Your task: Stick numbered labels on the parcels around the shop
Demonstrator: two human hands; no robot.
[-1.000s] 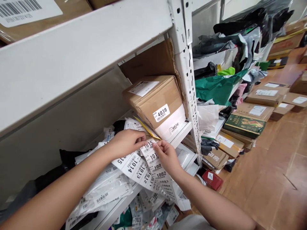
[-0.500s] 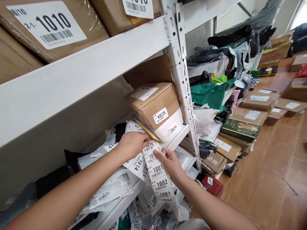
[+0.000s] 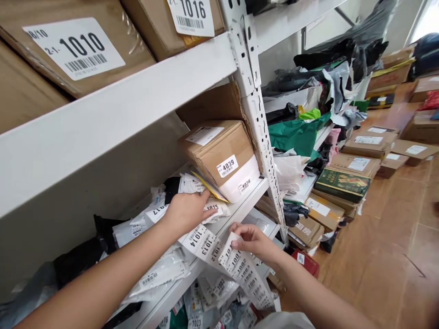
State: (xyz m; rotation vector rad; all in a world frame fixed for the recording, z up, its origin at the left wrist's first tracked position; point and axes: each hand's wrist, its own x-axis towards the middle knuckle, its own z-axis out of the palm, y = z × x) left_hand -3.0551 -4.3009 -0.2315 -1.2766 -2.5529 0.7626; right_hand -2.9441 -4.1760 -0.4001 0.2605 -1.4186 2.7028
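My left hand (image 3: 188, 211) lies on white plastic parcels on the shelf, thumb and forefinger apart. Under its thumb is a white parcel with a 1015 label (image 3: 213, 208). Part of that parcel is hidden by the hand. Just above the fingertips is a yellow-edged envelope (image 3: 211, 187) beneath a box labelled 4039 (image 3: 236, 148). To the right, in front of the shelf edge, my right hand (image 3: 252, 240) pinches the end of a strip of numbered barcode labels (image 3: 245, 269). This strip hangs down, with 1001 and 1002 readable. Another stretch of labels, 1014 to 1012 (image 3: 202, 244), runs beside it.
A white shelf beam (image 3: 120, 114) crosses above my arms, bearing boxes marked 1010 (image 3: 84, 48) and 1016 (image 3: 192, 16). A perforated upright (image 3: 265, 137) stands right of the 4039 box. Bagged parcels fill the neighbouring shelf; cartons (image 3: 366, 141) lie on the wooden floor (image 3: 398, 219).
The 1015 label has come off the strip and now sits on the white parcel under my left hand. My right hand has moved down and right with the strip's end, away from my left.
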